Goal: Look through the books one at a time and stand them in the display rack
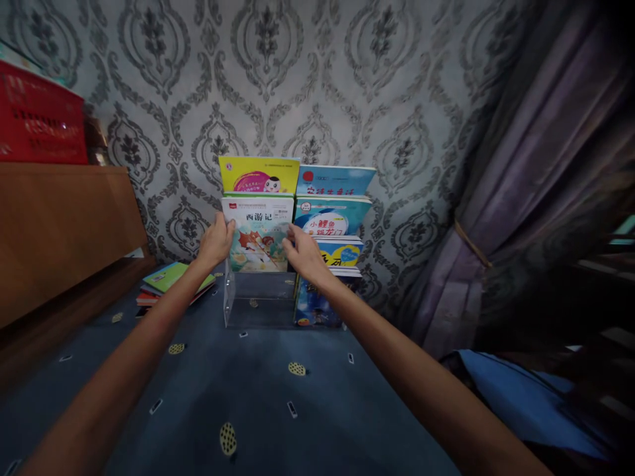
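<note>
A white-covered picture book (258,238) stands nearly upright in the left column of a clear acrylic book rack (258,314). My left hand (217,241) grips its left edge, thumb on the cover. At its right edge is my right hand (303,251), fingers closed on that side. A yellow book (258,175) rises behind it. Right of it, several books stand in stepped rows: a light blue one (342,178), a teal one (347,210), a blue and yellow one (342,252) and a dark blue one (315,307), partly hidden by my right arm. The lower left tiers show bare clear plastic.
A small pile of books (171,277) lies left of the rack on the blue patterned cloth (258,396). Further left, a red basket (42,116) sits on a wooden cabinet (64,225). A tied curtain (461,264) hangs right; patterned wallpaper (317,79) is behind.
</note>
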Demonstrator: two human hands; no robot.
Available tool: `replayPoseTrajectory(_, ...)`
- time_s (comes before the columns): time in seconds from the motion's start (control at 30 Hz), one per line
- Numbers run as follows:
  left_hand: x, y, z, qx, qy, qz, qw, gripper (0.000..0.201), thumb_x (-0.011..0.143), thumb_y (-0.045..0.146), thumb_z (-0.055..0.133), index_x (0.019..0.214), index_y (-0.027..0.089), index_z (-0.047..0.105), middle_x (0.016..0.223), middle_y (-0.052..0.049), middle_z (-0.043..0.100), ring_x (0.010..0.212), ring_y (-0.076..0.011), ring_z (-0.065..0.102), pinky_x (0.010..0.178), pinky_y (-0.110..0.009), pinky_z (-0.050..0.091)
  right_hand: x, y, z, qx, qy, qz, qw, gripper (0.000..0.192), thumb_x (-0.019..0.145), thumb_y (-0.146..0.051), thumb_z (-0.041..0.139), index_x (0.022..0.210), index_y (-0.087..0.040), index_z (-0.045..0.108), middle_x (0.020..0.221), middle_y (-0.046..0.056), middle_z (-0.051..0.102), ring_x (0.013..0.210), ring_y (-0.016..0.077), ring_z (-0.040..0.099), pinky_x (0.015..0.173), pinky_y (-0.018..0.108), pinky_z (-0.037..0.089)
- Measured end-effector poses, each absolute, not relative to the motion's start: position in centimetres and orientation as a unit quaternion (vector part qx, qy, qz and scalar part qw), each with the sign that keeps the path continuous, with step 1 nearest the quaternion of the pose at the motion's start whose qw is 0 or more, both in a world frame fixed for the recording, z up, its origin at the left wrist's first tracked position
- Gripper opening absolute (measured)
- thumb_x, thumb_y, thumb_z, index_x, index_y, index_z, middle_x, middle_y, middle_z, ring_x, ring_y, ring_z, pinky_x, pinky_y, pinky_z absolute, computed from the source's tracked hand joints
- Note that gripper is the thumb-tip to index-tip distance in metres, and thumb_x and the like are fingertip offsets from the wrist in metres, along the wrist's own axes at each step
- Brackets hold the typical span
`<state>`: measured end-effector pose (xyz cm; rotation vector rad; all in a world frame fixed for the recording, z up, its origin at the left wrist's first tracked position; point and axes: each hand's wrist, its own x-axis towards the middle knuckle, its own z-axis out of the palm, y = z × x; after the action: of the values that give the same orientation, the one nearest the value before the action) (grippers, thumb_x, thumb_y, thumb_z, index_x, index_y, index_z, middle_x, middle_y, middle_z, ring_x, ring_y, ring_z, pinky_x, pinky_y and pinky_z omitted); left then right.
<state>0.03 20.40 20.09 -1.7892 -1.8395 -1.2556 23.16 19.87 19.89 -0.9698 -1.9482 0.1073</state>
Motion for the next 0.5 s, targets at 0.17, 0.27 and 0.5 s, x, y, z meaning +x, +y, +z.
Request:
replayPoseTrajectory(0.17,0.2,20.1,20.3,-0.626,-0.647,-0.417,0.126,0.028,0.099,0.036,0.035,0.112,0.017,0.051,0.111,-0.023,0.070,0.104,-0.0368,0.069,0.088,-0.045,0.050,22.9,19.7,19.5,-0.438,-0.782,0.101,0.431,0.039,0.086,-0.023,0.051,0.122,-0.015,0.063,0.098,0.011,0.075,0.099,0.0291,0.070,0.095,0.045,0.054)
replayPoseTrajectory(0.27,0.0,20.3,20.3,-0.631,-0.632,-0.438,0.103,0.026,0.098,0.037,0.039,0.107,0.017,0.053,0.111,-0.022,0.069,0.109,-0.0362,0.067,0.092,-0.045,0.049,22.5,19.8,19.4,-0.450,-0.757,0.146,0.451,0.033,0.084,-0.023,0.053,0.114,-0.017,0.065,0.089,0.008,0.074,0.092,0.0283,0.070,0.091,0.043,0.054)
replayPoseTrajectory(0.5,-0.9,21.3,20.4,-0.644,-0.602,-0.467,0.069,0.025,0.095,0.036,0.043,0.098,0.017,0.059,0.105,-0.018,0.071,0.102,-0.0326,0.067,0.091,-0.043,0.050,21.7,20.5,17.8,-0.420,-0.729,0.200,0.503,0.032,0.082,-0.024,0.058,0.114,-0.017,0.062,0.088,0.005,0.071,0.080,0.0232,0.069,0.075,0.036,0.059)
